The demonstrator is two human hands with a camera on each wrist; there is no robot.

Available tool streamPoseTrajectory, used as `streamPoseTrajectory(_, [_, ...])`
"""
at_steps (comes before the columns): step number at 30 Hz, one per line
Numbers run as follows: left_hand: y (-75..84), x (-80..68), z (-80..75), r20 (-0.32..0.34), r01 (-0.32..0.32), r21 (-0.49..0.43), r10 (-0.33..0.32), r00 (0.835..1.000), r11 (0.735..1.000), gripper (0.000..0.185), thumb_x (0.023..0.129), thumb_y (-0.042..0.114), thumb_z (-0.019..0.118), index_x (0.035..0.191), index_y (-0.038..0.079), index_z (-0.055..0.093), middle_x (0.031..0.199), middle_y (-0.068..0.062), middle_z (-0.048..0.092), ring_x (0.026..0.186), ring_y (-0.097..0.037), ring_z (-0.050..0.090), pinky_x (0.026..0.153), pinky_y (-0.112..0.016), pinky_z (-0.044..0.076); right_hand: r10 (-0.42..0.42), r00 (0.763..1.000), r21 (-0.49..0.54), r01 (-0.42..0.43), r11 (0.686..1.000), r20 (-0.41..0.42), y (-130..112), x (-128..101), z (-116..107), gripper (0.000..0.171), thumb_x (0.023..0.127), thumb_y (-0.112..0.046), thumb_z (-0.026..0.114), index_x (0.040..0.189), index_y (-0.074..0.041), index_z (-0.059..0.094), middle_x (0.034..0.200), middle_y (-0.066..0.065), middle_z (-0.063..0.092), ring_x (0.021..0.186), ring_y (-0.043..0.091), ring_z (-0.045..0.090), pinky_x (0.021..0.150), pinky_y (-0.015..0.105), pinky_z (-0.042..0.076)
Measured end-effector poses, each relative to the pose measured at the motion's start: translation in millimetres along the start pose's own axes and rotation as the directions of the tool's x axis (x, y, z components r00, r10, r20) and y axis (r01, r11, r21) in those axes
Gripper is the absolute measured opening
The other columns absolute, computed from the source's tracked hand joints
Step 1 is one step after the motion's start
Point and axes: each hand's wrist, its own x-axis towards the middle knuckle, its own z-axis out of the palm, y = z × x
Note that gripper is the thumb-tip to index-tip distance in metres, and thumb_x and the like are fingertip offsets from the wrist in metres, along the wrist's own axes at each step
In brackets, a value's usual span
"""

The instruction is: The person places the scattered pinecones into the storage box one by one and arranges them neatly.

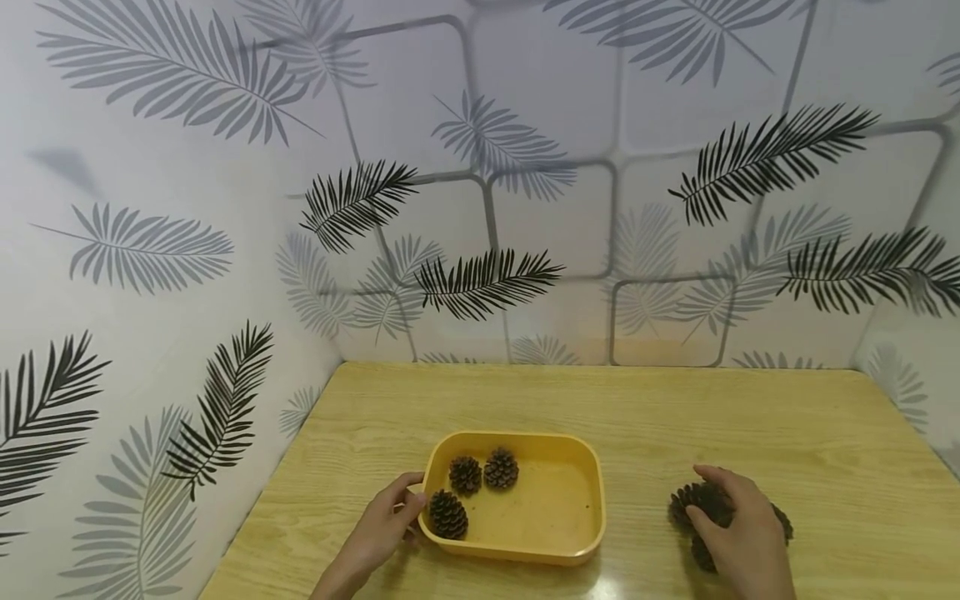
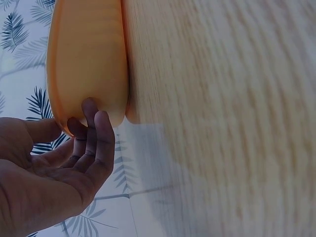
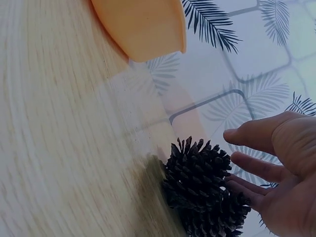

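Three cones [image 1: 467,492] lie in the yellow tray [image 1: 585,533], at its left end — two at the far side, one near. More cones [image 1: 701,504] sit in a small heap on the table [image 1: 675,408], well to the right of the tray.

The right hand [image 1: 738,529] is right on that heap. Its fingers [image 3: 252,165] are spread and a bit bent, and the tips touch the top cone [image 3: 197,170]. The thumb sits on the far side of it, the fingers on the near side, so the cone is between them. I cannot tell if they squeeze it yet. This hand is much nearer to the heap than the left hand.

The left hand [image 1: 386,521] is at the left end of the tray. Its fingertips [image 2: 91,111] rest on the tray wall [image 2: 86,59], gently curled, not pinching.

The cones are dark brown, round and stubby, with open, spiky scales — rough to touch. None has a clear long side.
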Motion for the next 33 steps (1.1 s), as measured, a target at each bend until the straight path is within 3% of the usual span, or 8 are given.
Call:
streamPoseTrajectory(12, [1.2,-1.2,-0.7,-0.005,0.017,-0.012,-0.017,1.000,1.000,0.045,0.112,0.021,0.052,0.149,-0.004,0.048,0.098,-0.011,0.059,0.079,-0.023,0.066,0.069,-0.041,0.062,-0.030,0.991,-0.025,0.034,0.999,0.132,4.9,6.7,1.1,0.055,0.083,0.001,0.084,0.133,0.006,0.061,0.129,0.034,0.062,0.118,0.057,0.055,0.094,0.071,0.047])
streamPoseTrajectory(22, [-1.1,-0.9,-1.7,0.001,0.021,-0.009,-0.021,1.000,1.000,0.047,0.112,0.023,0.052,0.150,-0.004,0.046,0.098,-0.011,0.059,0.080,-0.023,0.066,0.070,-0.042,0.062,0.016,0.953,-0.098,0.014,0.995,0.302,0.8,19.6,0.9,0.061,0.082,-0.002,0.086,0.136,0.007,0.061,0.132,0.034,0.061,0.119,0.056,0.056,0.095,0.068,0.050])
streamPoseTrajectory(29, [-1.1,-0.9,-1.4,0.004,0.005,0.008,-0.005,1.000,1.000,0.047,0.112,0.025,0.052,0.149,-0.003,0.048,0.097,-0.010,0.060,0.080,-0.023,0.066,0.068,-0.041,0.061,0.070,0.932,-0.178,-0.006,0.984,0.355,-0.7,24.9,1.8,0.068,0.082,-0.006,0.087,0.140,0.009,0.056,0.132,0.035,0.059,0.115,0.055,0.051,0.093,0.068,0.047])
streamPoseTrajectory(33, [-1.0,-0.3,-2.0,0.001,0.006,0.012,-0.006,1.000,1.000,0.048,0.112,0.026,0.052,0.150,-0.003,0.048,0.098,-0.010,0.060,0.079,-0.023,0.066,0.069,-0.041,0.061,0.095,0.927,-0.180,-0.031,0.983,0.362,-1.2,26.8,2.2,0.059,0.083,-0.006,0.086,0.134,0.009,0.061,0.130,0.034,0.060,0.114,0.055,0.051,0.093,0.068,0.047])
